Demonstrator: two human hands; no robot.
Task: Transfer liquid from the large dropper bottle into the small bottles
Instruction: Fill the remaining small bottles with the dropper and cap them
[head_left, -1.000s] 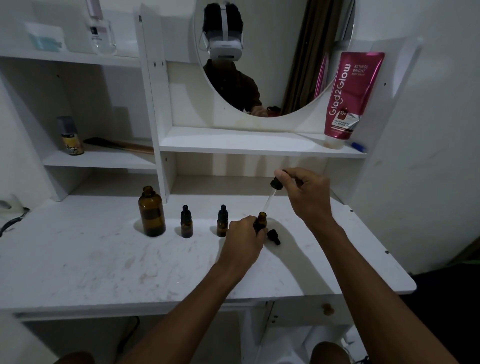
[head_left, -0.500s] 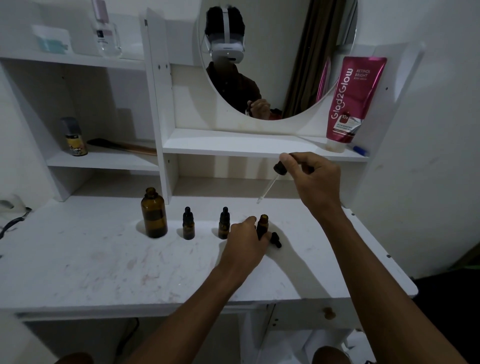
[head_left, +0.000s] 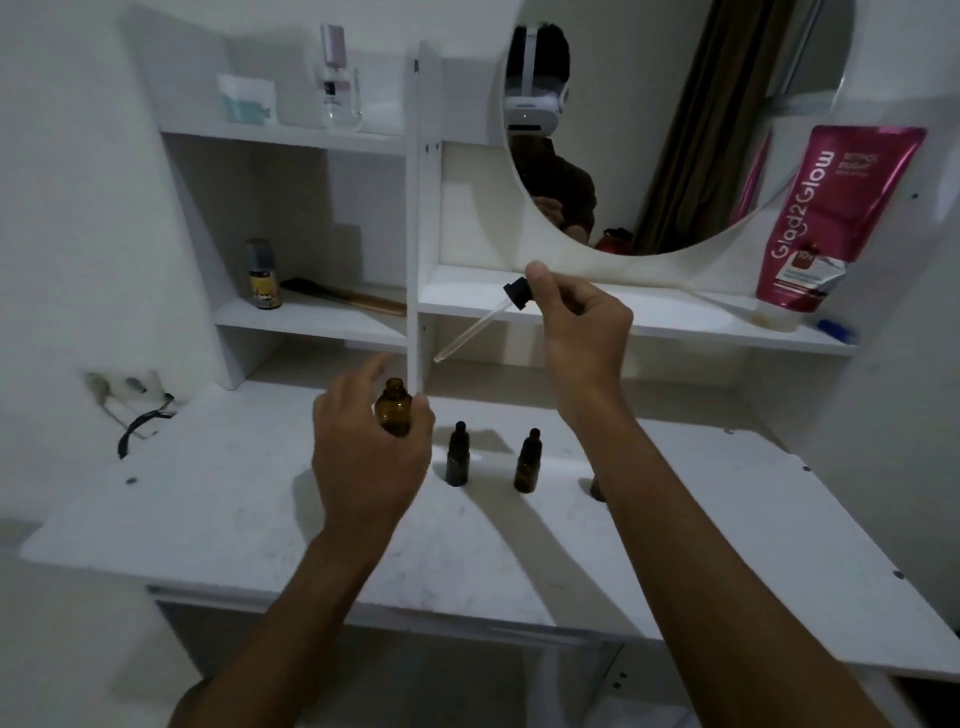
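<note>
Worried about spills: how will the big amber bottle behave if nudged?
The large amber bottle looks like glass: probably rigid and breakable. Its mouth is open and it stands tall, so a high push might spill it.

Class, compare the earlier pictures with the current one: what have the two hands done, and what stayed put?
The left hand let go of the open small bottle and moved left to the large bottle, cupping it; a firm grip isn't clear. The right hand lifted the dropper and carried it leftward, pinching it throughout. The two capped small bottles stayed put.
</note>
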